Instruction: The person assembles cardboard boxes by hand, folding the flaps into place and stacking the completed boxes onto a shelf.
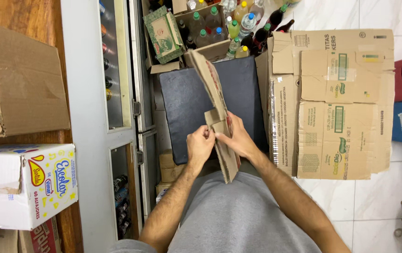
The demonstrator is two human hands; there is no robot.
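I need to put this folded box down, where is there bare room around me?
The dark padded square top lies bare between the grey cabinet door and the flattened brown cardboard sheets. White floor tiles show beyond those. The bottle-filled cardboard box is crowded.

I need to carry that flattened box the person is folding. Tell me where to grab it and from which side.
Probably grip the flattened cardboard box along its long upper edge, coming from above. It stands on edge, thin and tilted, so fingers can pinch both faces. Left hand and right hand already occupy its lower middle.

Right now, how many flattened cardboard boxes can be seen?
2: one flattened cardboard box held edge-up by the left hand and right hand; another flattened box lying on the tiled floor at right. More may lie beneath.
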